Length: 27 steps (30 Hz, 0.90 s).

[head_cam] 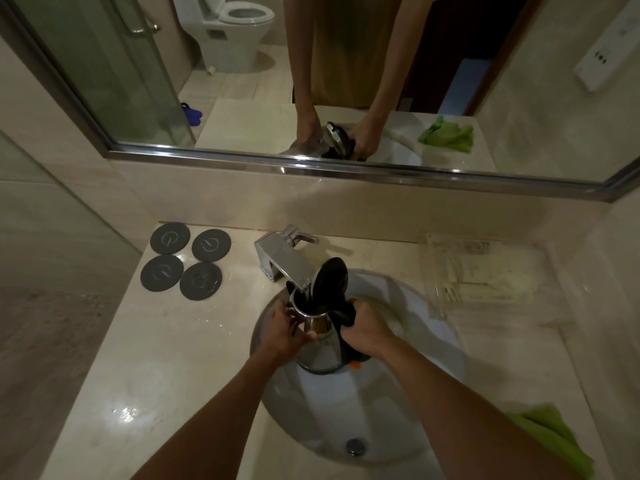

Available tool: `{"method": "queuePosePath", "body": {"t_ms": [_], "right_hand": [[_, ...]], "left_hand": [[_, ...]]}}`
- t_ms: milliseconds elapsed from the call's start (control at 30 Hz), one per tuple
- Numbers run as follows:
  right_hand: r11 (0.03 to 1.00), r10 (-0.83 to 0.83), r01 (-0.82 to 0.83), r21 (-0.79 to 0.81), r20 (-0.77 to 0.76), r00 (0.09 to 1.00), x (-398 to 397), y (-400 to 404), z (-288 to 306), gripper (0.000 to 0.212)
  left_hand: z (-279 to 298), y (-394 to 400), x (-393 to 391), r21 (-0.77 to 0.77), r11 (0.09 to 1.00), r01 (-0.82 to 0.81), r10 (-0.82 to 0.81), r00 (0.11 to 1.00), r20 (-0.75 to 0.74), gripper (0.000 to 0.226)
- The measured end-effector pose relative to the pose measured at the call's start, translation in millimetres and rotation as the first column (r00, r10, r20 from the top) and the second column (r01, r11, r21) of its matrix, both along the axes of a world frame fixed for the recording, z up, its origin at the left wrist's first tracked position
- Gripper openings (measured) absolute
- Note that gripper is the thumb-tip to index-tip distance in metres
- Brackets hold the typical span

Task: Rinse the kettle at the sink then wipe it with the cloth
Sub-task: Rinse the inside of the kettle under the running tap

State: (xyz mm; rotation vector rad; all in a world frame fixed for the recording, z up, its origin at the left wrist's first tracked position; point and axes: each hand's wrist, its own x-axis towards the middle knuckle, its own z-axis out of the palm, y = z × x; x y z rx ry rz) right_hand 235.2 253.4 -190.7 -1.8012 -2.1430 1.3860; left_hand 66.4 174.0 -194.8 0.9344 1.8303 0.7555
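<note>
Beige marble countertop (166, 358) surrounds a white oval basin (398, 403), with a framed wall mirror (311, 81) behind it. Over the basin, a stainless-steel electric kettle (320, 341) with black handle is held tilted, its long axis leaning away from the person, mouth directed up under the chrome square faucet spout (287, 263); its black lid (330, 278) stands open. The left hand (282, 329) wraps the steel body; the right hand (369, 329) grips the handle. Open basin room lies nearer the person, around the metal drain (356, 446). Four grey round coasters (185, 259) lie left of the faucet, a clear tray (474, 275) right, and a green cloth (554, 441) at the counter's near right edge.
</note>
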Motion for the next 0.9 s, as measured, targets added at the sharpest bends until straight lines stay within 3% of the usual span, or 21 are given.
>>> {"method": "queuePosePath", "body": {"t_ms": [433,733,900], "right_hand": [[0.999,0.017,-0.018,0.033,0.022,1.0,-5,4,2,0.018],[1.0,-0.029,0.029,0.008,0.011,1.0,-4,2,5,0.027],[1.0,-0.026,0.026,0.003,0.025,0.999,-7,2,8,0.022]], "left_hand": [[-10,4,-4,0.041,0.997,-0.071,0.06,0.974,0.219,0.081],[-26,7,-14,0.042,0.999,-0.033,0.022,0.972,0.232,0.078],[-31,5,-22,0.008,1.0,0.008,-0.01,0.977,0.213,0.1]]}}
